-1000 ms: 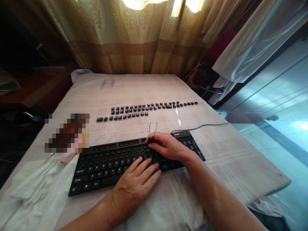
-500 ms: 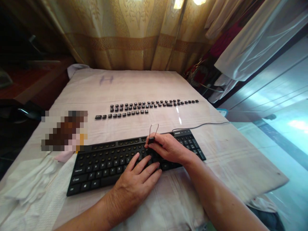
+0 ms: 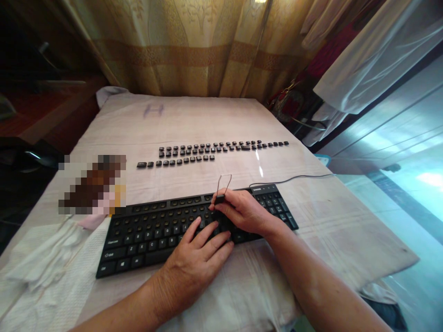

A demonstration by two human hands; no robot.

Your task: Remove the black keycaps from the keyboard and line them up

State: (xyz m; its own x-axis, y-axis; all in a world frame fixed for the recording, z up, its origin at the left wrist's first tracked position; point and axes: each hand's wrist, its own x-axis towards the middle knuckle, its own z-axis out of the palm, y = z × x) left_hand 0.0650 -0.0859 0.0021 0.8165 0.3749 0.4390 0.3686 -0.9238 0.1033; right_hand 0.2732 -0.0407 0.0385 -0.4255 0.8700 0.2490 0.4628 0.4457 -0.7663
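A black keyboard lies across the bedspread, its upper left rows stripped of keycaps and the lower rows still lettered. My left hand rests flat on it, fingers spread over the right part of the letter keys. Just beyond those fingertips, my right hand pinches the black handle of a wire keycap puller. The puller's wire loops point up and away from me. Whether its lower end grips a key is hidden by my fingers.
Loose black keycaps lie in rows behind the keyboard. A thin cable runs off to the right. White cloth and a blurred-out item are on the left. A patterned curtain hangs at the back.
The view has shifted slightly. Both hands stay in nearly the same place on the keyboard, and the right one still holds the puller.
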